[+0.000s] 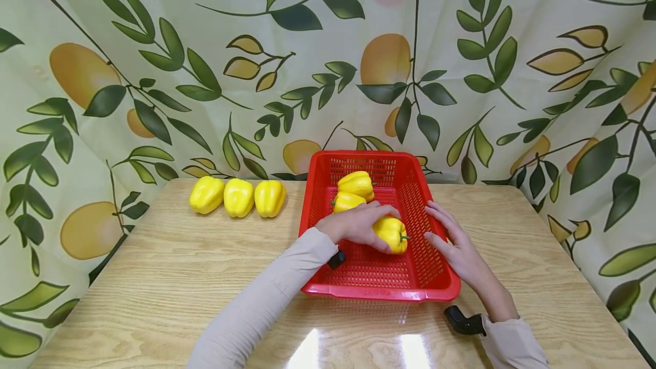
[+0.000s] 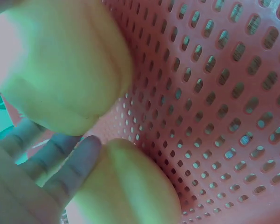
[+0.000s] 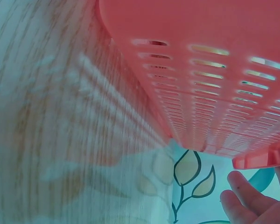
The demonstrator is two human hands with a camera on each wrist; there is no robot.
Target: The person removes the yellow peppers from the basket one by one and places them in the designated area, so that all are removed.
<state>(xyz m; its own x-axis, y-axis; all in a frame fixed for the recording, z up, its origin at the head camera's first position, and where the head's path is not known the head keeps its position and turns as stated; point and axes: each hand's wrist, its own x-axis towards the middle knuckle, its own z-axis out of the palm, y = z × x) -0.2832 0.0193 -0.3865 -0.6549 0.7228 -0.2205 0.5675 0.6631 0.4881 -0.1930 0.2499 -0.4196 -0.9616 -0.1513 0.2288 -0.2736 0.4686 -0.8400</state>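
My left hand [image 1: 359,224] reaches into a red plastic basket [image 1: 379,292] and grips a yellow bell pepper [image 1: 393,237], its green stem facing right. Behind that hand two more bell peppers lie in the basket, a nearer yellow pepper [image 1: 348,201] and a farther yellow pepper [image 1: 357,184]. The left wrist view has the gripped pepper [image 2: 60,70] large at the top left, with another pepper [image 2: 126,186] below the fingers. At the basket's right rim, my right hand [image 1: 463,255] rests with its fingers and thumb extended over the edge.
Three yellow bell peppers stand in a row at the back left of the wooden table [image 1: 205,278]: a left pepper [image 1: 207,195], a middle pepper [image 1: 238,198] and a right pepper [image 1: 270,198]. A leaf-patterned cloth [image 1: 318,73] hangs behind and beside the table.
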